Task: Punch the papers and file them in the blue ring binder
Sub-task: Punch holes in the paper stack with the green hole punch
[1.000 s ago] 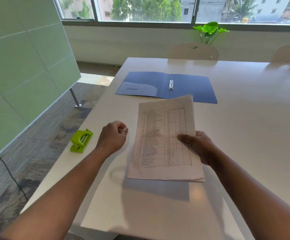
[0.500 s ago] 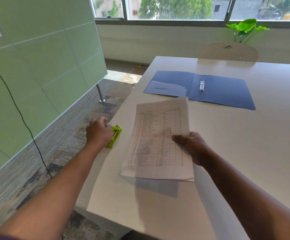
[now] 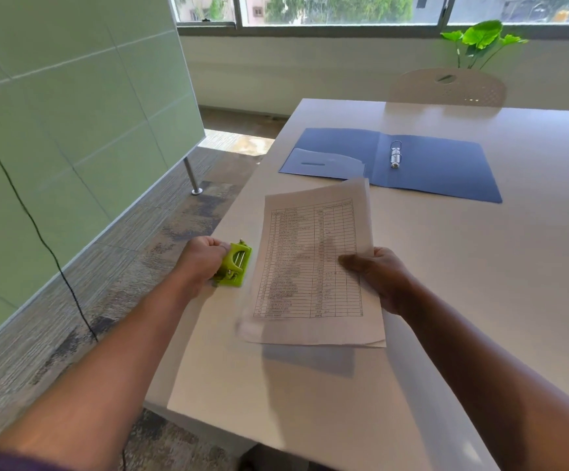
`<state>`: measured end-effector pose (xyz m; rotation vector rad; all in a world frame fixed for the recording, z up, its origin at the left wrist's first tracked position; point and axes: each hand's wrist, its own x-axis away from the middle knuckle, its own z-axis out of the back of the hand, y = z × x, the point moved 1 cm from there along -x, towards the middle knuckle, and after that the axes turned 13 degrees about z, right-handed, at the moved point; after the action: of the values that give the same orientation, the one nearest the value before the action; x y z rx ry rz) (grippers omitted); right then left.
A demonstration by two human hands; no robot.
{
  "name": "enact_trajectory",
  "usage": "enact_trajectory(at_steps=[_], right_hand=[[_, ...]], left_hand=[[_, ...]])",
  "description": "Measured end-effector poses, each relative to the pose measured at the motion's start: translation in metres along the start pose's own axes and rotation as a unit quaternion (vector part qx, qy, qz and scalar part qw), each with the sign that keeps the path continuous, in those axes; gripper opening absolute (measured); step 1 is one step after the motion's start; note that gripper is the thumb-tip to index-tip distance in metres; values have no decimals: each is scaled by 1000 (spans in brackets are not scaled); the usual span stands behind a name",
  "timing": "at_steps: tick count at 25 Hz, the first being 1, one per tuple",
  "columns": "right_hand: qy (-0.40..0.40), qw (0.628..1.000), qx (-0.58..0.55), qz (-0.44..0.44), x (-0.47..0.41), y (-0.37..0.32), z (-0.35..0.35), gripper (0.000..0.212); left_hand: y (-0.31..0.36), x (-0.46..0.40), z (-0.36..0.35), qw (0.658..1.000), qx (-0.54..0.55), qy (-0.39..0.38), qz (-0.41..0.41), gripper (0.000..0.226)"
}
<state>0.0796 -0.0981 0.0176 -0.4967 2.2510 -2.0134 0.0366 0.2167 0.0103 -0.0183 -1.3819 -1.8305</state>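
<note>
Papers [image 3: 313,266]: small stack, printed table facing up, held off the white table [image 3: 480,266] by the right hand [image 3: 383,278]. Thumb on top at the right edge, other fingers hidden underneath, so a closed pinch on the stack. Left long edge is free and sags slightly; bottom corners look fanned, so the sheets aren't flush.

Left hand [image 3: 203,261] is curled around the green hole punch [image 3: 234,266], fingers wrapped tight over its far end. Punch sits at the table's left edge, just beside the free edge of the papers. Can't tell if it's lifted or resting on the table.

Blue ring binder [image 3: 398,163] lies open flat beyond the fingertips of both hands, well apart from them, rings [image 3: 395,154] upright. Can't tell if the rings are open.

My read: step in hand is getting the punch onto the papers' left edge; nothing punched yet.

To do it well:
- Square the stack first: tap the left edge on the table so all sheets are flush.
- Set the punch flat on the table, slot facing the right hand.
- Feed the left long edge fully to the backstop, centred along its length.
- Keep the right-hand pinch firm so nothing skews.
- Press down with the left palm in one stroke.

Risk: fanned sheets give misaligned holes that won't sit on the rings.
</note>
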Motion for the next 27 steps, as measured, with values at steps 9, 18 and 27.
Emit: enact_trajectory(at_steps=[9,18,27], right_hand=[[100,994,32,5,48,-30,124,10],[169,985,30,-5,93,-26,217,19],[145,988,40,-27,83,-16,232,27]], left_hand=[[35,46,-106,989,12,-139,-44,11],[39,107,-211,971,-1,-237,-32,13],[34,110,-221,971,-36,-221,-89,18]])
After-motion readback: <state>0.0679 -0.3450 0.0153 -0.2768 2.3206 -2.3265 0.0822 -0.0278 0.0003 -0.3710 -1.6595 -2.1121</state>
